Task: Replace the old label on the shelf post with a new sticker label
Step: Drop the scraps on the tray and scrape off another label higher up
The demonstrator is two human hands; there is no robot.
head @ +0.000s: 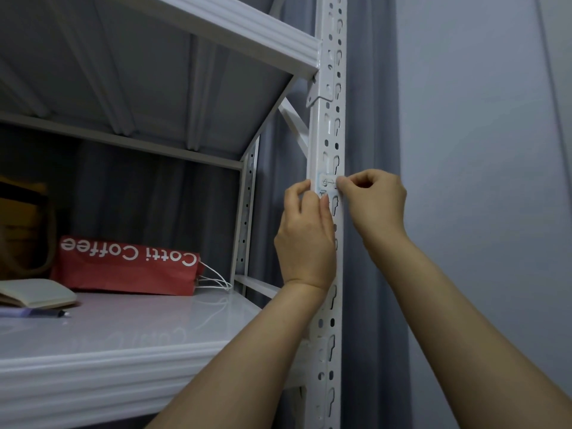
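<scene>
Readable in white on the red bag (123,267), upside down: "Cotti Coffee". Lying on its side at the back of the shelf (123,351), white cord handles turned toward the post (328,119). Faintly mirrored in the glossy shelf top in front, not legible there. On the label (326,182), a few dark pen strokes, too small and blurred to read. Stuck across the face of the white slotted post between two keyhole slots, left end wrapped round the post's corner. Just under it a pale bluish patch, half covered by a thumb; impossible to tell whether part of the same label or a second piece. Right hand (374,199) curled tight, thumb and forefinger pinching the label's right edge at the post's outer side. Left hand (305,239) curled round the post's left edge level with the label, thumb laid on the post's face just below it; fingertips close to the label's left end, contact there hard to make out. Several slots lower down the post hidden behind the left hand and wrist. At the shelf's left, a closed notebook (37,294) cut off by the frame edge, with a dark pen (49,313) just in front on something pale purple and blurred. Behind them a brown bag (24,227), dim and mostly out of frame. Grey curtain (368,274) right behind the post, pale wall (479,150) further right. Both forearms bare, running out at the bottom edge.
</scene>
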